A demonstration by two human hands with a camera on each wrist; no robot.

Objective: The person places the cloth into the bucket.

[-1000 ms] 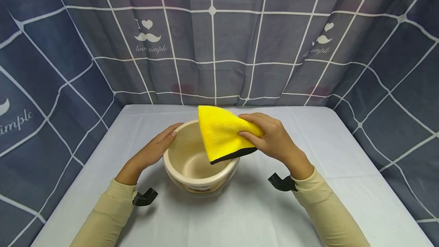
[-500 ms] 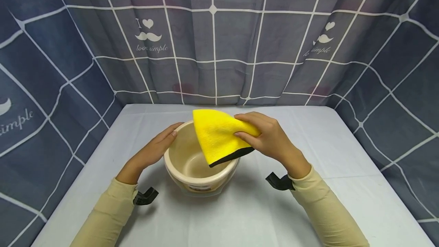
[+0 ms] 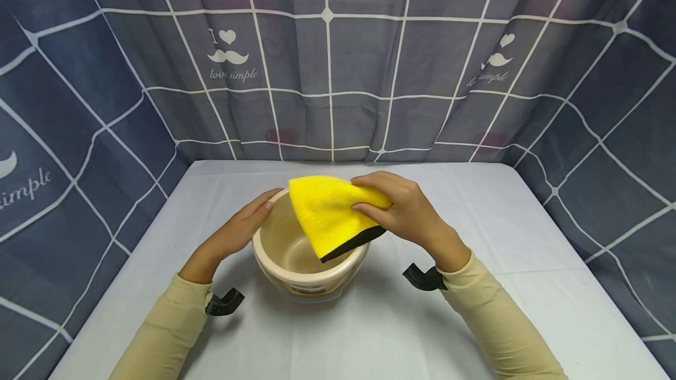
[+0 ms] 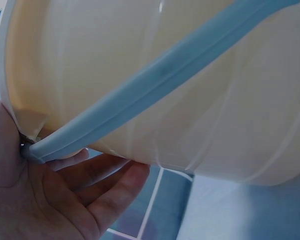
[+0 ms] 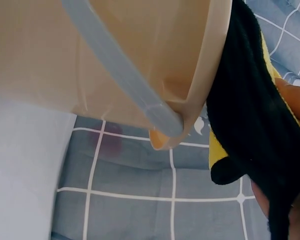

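A beige plastic bucket (image 3: 282,245) stands on the white-covered table. My left hand (image 3: 237,233) holds its left side, thumb at the rim and fingers along the outer wall. In the left wrist view that hand (image 4: 85,195) lies by the bail handle (image 4: 140,92). With thumb and fingers my right hand (image 3: 404,207) grips a folded microfiber cloth (image 3: 327,210), yellow with a black edge and black reverse. The cloth hangs over the right part of the bucket's mouth, hiding part of the rim and inside. In the right wrist view, the cloth's black side (image 5: 249,90) is beside the rim.
The table (image 3: 475,321) is covered in a white cloth. Dark checked curtains (image 3: 359,69) enclose it at the back and both sides. A black strap piece (image 3: 224,302) sticks out at the left wrist, another (image 3: 422,277) at the right.
My right hand and the yellow cloth have moved left and slightly down, further over the bucket's mouth. The left hand and the bucket have stayed almost still.
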